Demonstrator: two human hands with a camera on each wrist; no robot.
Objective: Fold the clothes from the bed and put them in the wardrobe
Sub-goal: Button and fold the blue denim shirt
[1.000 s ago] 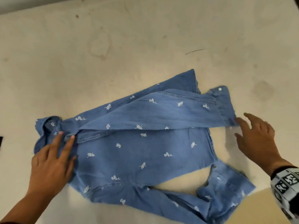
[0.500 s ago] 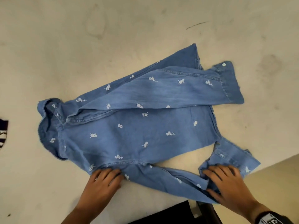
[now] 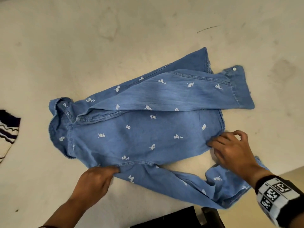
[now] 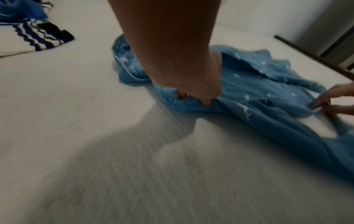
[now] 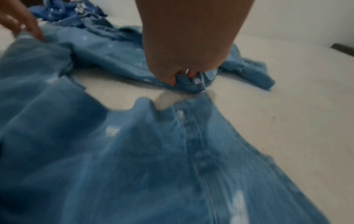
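1. both hands are on the near side of the denim shirt, and each one has cloth between its fingers.
2. left hand has its fingers curled into the near edge of the shirt, close to where the near sleeve starts; the left wrist view shows the cloth bunched under the fingertips.
3. right hand pinches the lower hem corner of the shirt body between thumb and fingers, while its other fingers are half open above the cloth.
4. the shirt lies flat on the bed, with the collar to the left and the hem to the right, so its long axis runs left to right in front of the person.
5. the far sleeve is already folded across the body; the near sleeve lies loose toward the bed edge.
6. my judgement: the next fold goes away from the person, so both hands must lift the near edge together, and the left hand is the nearer one to the sleeve root.
7. a striped garment waits at the left edge of the bed.
8. no wardrobe and no other container is visible in these views.
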